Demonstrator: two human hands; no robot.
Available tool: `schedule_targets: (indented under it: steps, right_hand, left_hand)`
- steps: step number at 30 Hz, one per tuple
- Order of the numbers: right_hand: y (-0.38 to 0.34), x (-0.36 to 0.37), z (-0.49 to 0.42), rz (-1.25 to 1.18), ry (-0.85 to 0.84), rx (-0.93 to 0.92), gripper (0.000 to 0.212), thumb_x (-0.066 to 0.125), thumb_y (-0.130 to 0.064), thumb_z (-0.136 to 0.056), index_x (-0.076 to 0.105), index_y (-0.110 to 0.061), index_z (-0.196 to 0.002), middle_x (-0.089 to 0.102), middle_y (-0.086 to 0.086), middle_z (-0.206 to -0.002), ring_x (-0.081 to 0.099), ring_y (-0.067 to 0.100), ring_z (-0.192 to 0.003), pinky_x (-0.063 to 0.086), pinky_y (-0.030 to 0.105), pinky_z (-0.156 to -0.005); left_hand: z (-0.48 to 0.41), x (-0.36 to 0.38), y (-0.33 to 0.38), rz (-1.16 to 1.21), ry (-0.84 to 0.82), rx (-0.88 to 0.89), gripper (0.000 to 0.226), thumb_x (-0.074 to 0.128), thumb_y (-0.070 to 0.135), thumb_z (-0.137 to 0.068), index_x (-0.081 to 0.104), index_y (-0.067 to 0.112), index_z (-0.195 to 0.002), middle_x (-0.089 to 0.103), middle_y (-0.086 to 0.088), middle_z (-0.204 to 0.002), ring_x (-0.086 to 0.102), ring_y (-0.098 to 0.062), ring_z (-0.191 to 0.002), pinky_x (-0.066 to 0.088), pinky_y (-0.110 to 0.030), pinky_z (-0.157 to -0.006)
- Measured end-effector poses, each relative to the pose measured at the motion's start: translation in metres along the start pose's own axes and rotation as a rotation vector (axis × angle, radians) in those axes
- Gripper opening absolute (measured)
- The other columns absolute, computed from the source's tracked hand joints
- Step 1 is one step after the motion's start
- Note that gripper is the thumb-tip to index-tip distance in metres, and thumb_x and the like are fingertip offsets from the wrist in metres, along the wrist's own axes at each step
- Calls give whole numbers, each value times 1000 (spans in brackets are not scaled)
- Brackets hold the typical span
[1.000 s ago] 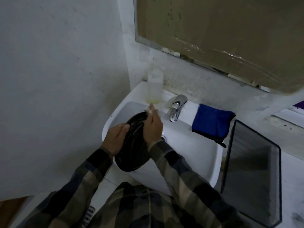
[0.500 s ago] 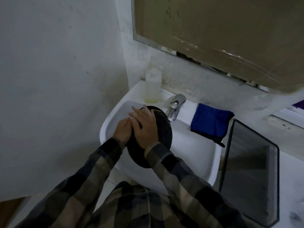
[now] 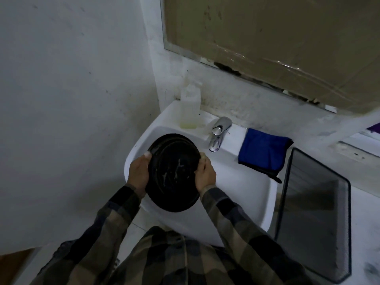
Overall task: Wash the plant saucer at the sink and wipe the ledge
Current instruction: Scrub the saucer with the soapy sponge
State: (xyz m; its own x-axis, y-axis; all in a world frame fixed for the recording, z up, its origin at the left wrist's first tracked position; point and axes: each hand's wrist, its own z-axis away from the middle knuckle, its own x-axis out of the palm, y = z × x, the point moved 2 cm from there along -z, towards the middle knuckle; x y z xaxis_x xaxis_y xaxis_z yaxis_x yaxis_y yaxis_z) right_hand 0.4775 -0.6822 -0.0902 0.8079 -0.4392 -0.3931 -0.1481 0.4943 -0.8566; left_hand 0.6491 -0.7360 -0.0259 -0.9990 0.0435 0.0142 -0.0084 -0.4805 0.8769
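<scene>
Head view looks down on a white sink (image 3: pixel 244 182) set in a corner, with a person in a checked shirt standing at it. The black plant saucer (image 3: pixel 174 173) is held over the left part of the basin, tipped so its inner face is towards the camera; pale streaks, water or suds, run across that face. The left hand (image 3: pixel 138 175) grips the saucer's left rim, thumb hooked over the front edge and fingers hidden behind. The right hand (image 3: pixel 205 175) grips the right rim the same way, fingers curled round the edge. The tap (image 3: pixel 218 133) stands just beyond the saucer, and whether water is running from it cannot be told. A soap bottle (image 3: pixel 190 108) sits on the back left corner of the sink, a folded blue cloth (image 3: pixel 264 153) lies on the right rim, and a dark mesh bin (image 3: pixel 314 212) stands beside the sink

By my reading the washing step is in hand and the ledge (image 3: pixel 357 153) has not been wiped. The next move likely calls for bringing the saucer under the tap to rinse off the streaks, keeping a firm hold since a wet rim may slip, then setting it down and freeing a hand for the cloth
</scene>
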Motion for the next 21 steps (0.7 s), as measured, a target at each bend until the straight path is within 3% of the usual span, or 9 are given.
schedule_targets:
  steps: [2,5,7,9,13,17,21]
  right_hand:
    - [9,6,9,-3,34,37,44,31,-31,-100,42,-16,-140,47,5,-141,40,24,-132,27,21,-107]
    - [10,12,27,65,27,3,51,34,-31,-99,31,-10,-146,26,7,-154,10,27,-146,8,30,-118]
    - [-1,15,47,185,-41,-217,53,31,-35,-98,34,-8,-144,25,9,-155,5,26,-146,2,32,-119]
    - [-19,22,70,281,-135,-445,55,29,-38,-97,34,-9,-144,27,6,-154,3,22,-145,6,36,-119]
    - [-52,31,62,394,-235,-785,47,29,-23,-99,38,-4,-141,35,15,-149,10,24,-143,8,37,-118]
    - [-77,30,21,333,-333,-563,40,27,-16,-102,45,-12,-138,35,7,-150,13,30,-144,6,35,-117]
    - [-57,1,-22,280,-270,-251,37,31,-19,-100,57,-13,-126,50,6,-140,42,24,-131,25,21,-103]
  left_hand:
    - [-2,3,-5,114,59,-82,26,42,32,-99,64,19,-105,67,-7,-105,61,-26,-99,49,-41,-90]
    - [-3,6,-13,229,109,-193,36,41,37,-99,60,15,-120,64,-11,-117,61,-27,-104,51,-40,-90]
    - [-5,8,-14,297,132,-249,41,38,38,-100,57,11,-124,64,-12,-117,62,-25,-100,52,-35,-79]
    - [-5,13,-13,280,123,-286,40,36,36,-101,59,8,-119,65,-13,-108,63,-25,-93,51,-32,-71]
    - [-5,22,-3,104,-12,-239,36,39,29,-100,62,6,-115,67,-16,-110,64,-27,-97,52,-34,-81]
    - [11,31,0,-96,-168,-126,28,42,21,-100,65,11,-114,68,-9,-110,65,-21,-96,52,-30,-82]
    - [18,20,6,-142,-93,-53,28,38,25,-102,65,16,-101,67,-6,-101,62,-24,-94,48,-36,-88]
